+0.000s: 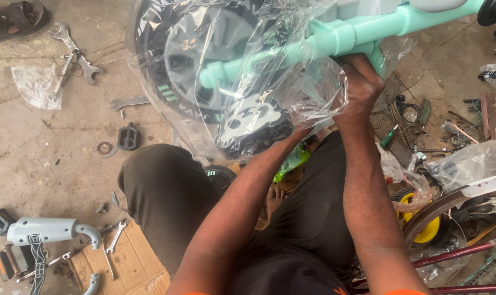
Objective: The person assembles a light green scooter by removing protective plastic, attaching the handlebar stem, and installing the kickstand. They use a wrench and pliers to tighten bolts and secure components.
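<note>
A mint-green bicycle frame (346, 34) with a black wheel (204, 49) is held up over my lap, wrapped in clear plastic film (280, 82). My right hand (362, 84) is closed around the green frame tube from below. My left hand (300, 128) reaches up under the plastic near a black-and-white patterned part (253, 117); its fingers are mostly hidden by the film, which it seems to pinch.
Wrenches (76, 52) and a spanner (129, 102) lie on the concrete at left, with a black pedal (129, 136) and a plastic bag (37, 84). A grey chain guard (46, 229) and cardboard (128, 262) sit lower left. Tools, a yellow wheel (422, 226) and maroon tubes (455, 254) crowd the right.
</note>
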